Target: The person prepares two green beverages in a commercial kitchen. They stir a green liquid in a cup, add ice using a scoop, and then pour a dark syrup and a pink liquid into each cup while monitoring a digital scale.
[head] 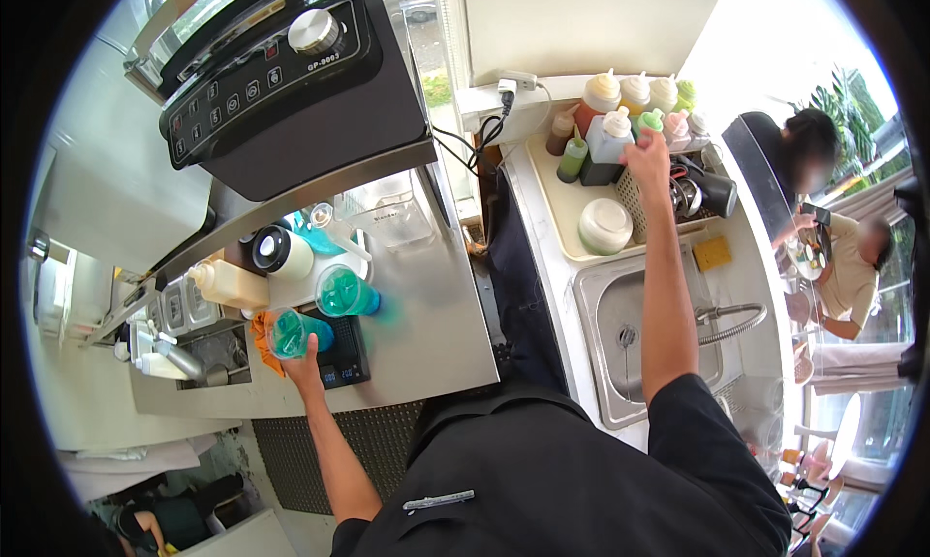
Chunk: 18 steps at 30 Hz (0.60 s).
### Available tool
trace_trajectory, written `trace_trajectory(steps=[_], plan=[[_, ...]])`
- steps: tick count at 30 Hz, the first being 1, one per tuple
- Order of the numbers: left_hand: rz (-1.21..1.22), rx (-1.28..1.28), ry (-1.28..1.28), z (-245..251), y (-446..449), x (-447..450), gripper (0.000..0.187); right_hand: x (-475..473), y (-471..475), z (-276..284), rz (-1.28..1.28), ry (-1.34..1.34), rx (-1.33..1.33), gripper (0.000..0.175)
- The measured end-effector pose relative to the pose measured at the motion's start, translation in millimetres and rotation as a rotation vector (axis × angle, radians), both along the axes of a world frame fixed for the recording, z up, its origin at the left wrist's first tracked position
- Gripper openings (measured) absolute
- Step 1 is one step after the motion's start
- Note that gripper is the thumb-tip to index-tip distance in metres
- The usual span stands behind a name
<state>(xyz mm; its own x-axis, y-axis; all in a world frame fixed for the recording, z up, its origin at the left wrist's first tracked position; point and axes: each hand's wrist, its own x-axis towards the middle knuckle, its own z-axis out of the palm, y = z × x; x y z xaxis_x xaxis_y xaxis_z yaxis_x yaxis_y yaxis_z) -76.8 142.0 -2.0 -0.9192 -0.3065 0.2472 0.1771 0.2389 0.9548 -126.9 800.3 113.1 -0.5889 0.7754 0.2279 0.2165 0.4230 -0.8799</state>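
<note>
On the left, my left hand [304, 364] is closed around a clear cup of blue-green iced drink [289, 333], beside a black digital scale [347, 353]. A second cup of the same drink [341, 292] stands just behind it on the steel counter. My right arm reaches over the sink, and my right hand [645, 157] is at a green-capped squeeze bottle [649, 121] among several others. Its fingers overlap that bottle's lower part; whether they grip it is unclear. A squeeze bottle of dark liquid [607, 146] stands close by on a cream tray [563, 226].
A black machine [320, 114] sits on the shelf above the left counter. Cables [485, 137] hang at the gap between counters. The steel sink [614, 295] with its faucet [734, 324] lies under my right arm. Two people [785, 150] [854, 274] are beyond the right counter.
</note>
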Motion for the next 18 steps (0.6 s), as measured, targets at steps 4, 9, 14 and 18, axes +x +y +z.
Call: trace_trajectory(steps=[4, 9, 14, 18], plan=[[0.038, -0.007, 0.015, 11.3, 17.0, -0.4, 0.084, -50.3, 72.9, 28.9, -0.032, -0.090, 0.179, 0.059], [-0.066, -0.022, 0.125, 19.4, 22.1, -0.7, 0.080, -69.0, 234.8, -38.8, -0.064, -0.647, 0.706, 0.028], [0.103, -0.061, 0.035, 11.1, 0.3, 10.6, 0.083, -75.2, 296.7, -106.3, 0.421, -0.293, 1.813, 0.013], [0.037, 0.003, -0.002, 1.5, -0.1, -1.6, 0.085, -60.7, 271.6, -85.1, 0.253, -0.937, 1.693, 0.011]])
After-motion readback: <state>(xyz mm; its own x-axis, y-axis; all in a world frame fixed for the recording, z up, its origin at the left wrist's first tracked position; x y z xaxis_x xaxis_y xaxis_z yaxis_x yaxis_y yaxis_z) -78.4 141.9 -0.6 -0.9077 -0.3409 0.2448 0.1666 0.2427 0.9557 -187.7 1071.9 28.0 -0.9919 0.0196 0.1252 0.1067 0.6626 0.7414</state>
